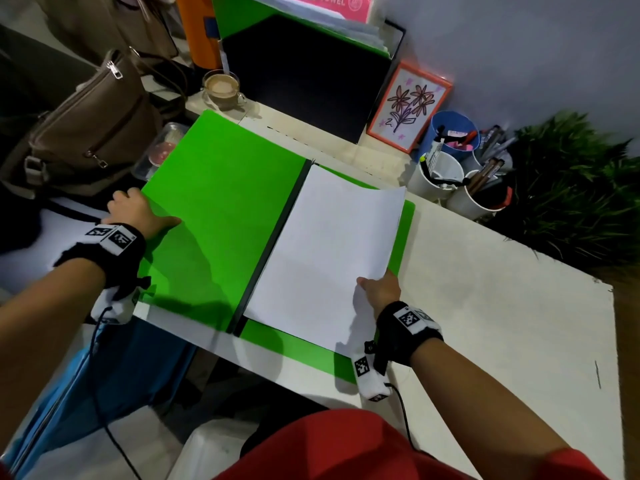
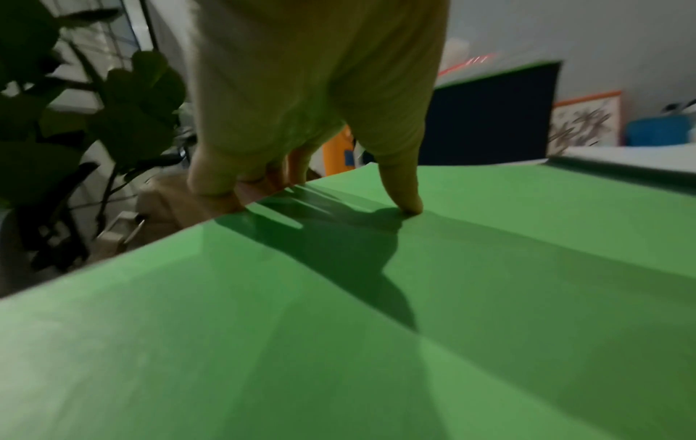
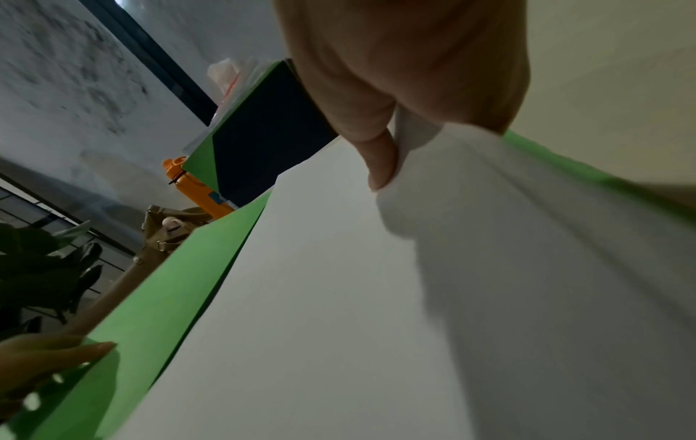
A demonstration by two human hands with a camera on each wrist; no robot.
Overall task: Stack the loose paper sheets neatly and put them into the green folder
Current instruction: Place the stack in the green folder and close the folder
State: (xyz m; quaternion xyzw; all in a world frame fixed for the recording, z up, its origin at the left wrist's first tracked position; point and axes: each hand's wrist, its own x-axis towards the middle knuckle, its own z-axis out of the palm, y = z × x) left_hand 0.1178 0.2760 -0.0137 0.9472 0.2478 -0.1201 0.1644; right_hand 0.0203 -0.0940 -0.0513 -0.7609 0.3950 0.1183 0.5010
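Note:
The green folder (image 1: 221,202) lies open on the white desk, dark spine down its middle. A stack of white paper sheets (image 1: 329,251) lies on its right half, the far right corner curling up. My right hand (image 1: 379,289) pinches the sheets' right edge, thumb on top (image 3: 380,166), fingers beneath. My left hand (image 1: 138,209) holds the left cover's outer edge (image 2: 339,268), thumb pressed on top (image 2: 406,202) and fingers curled under the edge.
A brown bag (image 1: 86,126) sits left of the folder, a coffee cup (image 1: 221,88) behind it. A black file stand (image 1: 304,74), a framed flower drawing (image 1: 408,109), pen cups (image 1: 450,161) and a plant (image 1: 571,188) line the back. White desk (image 1: 502,323) lies to the right.

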